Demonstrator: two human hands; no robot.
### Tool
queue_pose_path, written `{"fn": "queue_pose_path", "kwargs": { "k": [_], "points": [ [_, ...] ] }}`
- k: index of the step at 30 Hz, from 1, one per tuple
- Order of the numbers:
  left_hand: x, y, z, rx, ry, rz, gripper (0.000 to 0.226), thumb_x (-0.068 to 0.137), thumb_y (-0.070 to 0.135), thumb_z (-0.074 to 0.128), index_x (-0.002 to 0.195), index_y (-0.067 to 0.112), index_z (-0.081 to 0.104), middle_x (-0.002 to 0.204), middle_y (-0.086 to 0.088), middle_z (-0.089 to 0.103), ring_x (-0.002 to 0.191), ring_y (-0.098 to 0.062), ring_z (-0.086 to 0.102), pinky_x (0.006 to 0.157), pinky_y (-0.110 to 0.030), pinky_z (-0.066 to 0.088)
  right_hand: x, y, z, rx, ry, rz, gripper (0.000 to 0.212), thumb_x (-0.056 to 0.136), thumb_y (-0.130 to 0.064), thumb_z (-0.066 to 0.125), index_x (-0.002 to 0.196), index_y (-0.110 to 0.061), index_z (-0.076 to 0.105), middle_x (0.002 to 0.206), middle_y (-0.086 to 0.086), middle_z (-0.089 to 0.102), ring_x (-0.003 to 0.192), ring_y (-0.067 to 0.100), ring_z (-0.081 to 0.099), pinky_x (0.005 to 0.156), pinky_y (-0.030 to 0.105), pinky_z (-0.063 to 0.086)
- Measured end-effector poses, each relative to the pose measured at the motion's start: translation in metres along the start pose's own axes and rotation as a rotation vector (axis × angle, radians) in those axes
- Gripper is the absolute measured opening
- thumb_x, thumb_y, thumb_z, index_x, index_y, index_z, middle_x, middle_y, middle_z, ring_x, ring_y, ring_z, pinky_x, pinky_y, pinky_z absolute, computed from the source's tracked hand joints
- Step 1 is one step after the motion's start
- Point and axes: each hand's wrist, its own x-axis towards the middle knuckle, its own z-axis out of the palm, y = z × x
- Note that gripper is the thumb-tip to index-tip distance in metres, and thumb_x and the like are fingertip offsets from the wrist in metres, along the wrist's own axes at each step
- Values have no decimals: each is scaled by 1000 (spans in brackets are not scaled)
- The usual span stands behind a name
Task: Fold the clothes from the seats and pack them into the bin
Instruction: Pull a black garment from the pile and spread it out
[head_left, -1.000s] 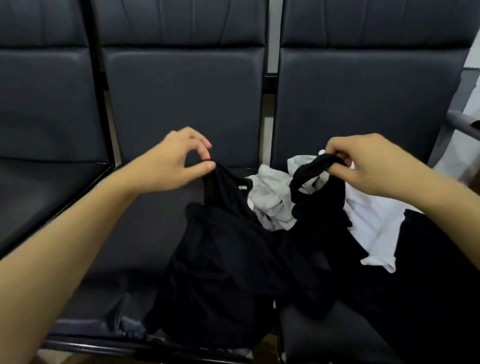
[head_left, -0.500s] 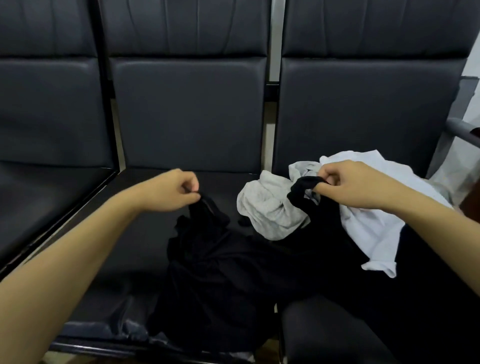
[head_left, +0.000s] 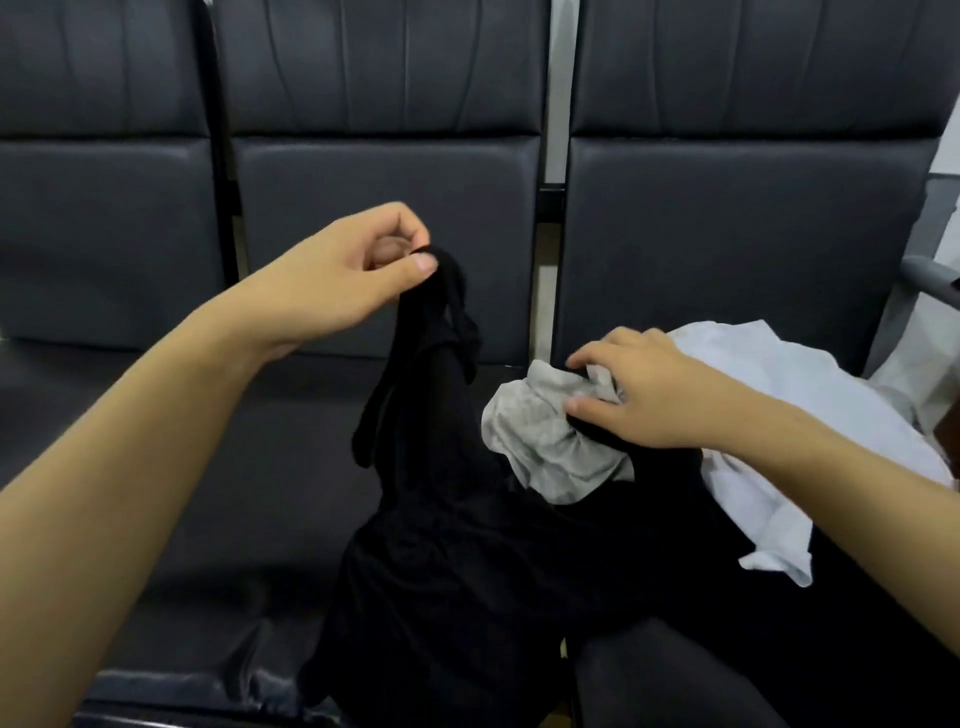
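Smooth, faintly glossy dark leatherette seats (head_left: 384, 218), matt black cloth garment (head_left: 457, 545), soft grey cloth (head_left: 540, 436), white cloth (head_left: 779, 395)

Left hand (head_left: 345, 280): raised, forearm extended from the lower left, thumb and curled fingers (head_left: 423, 265) pinching a black garment (head_left: 431, 374) at its upper edge. Right hand (head_left: 636, 392): lower, forearm entering from the right edge, palm down, fingers spread and slightly bent, resting on a grey garment (head_left: 540, 441); whether it grips anything underneath cannot be determined
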Motion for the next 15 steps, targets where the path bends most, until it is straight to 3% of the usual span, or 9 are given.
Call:
{"fn": "queue_pose_path", "kwargs": {
  "k": [3,7,10,12,15],
  "points": [
    [15,35,-11,66,-1,93,22,95,45,62,99,24,55,82,-9,52,82,-22,40,80,-40,35,20,-26,-5,149,18,-112,54,95,-56,63,141,-32,51,131,-1,57,123,26,51,104,45,45],
    [26,68,-32,215,-19,155,18,101,30,61,106,13,56,87,-11,61,81,-19,47,78,-33,39,34,-49,-31,464,47,-272,25,95,-33,72,103,-11,63,94,8,69,85,21,67,77,38,54],
    [26,74,-41,325,62,158,8,103,20,64,103,13,60,93,-7,69,82,-10,57,79,-24,46,35,-49,-62,541,114,-267,18,100,-28,67,93,-11,70,87,1,71,79,10,66,81,40,53],
    [25,72,-43,319,125,130,7,103,22,63,100,17,60,95,-9,71,82,-11,58,80,-26,47,34,-45,-89,558,118,-291,16,101,-17,63,88,-13,71,80,-2,69,79,4,60,80,37,50],
    [24,72,-45,291,181,66,10,103,26,62,99,16,61,96,-9,72,79,-10,57,75,-23,45,23,-42,-137,515,192,-280,20,100,-9,57,85,-10,70,76,-4,66,75,6,57,77,35,43]
  ]
}}
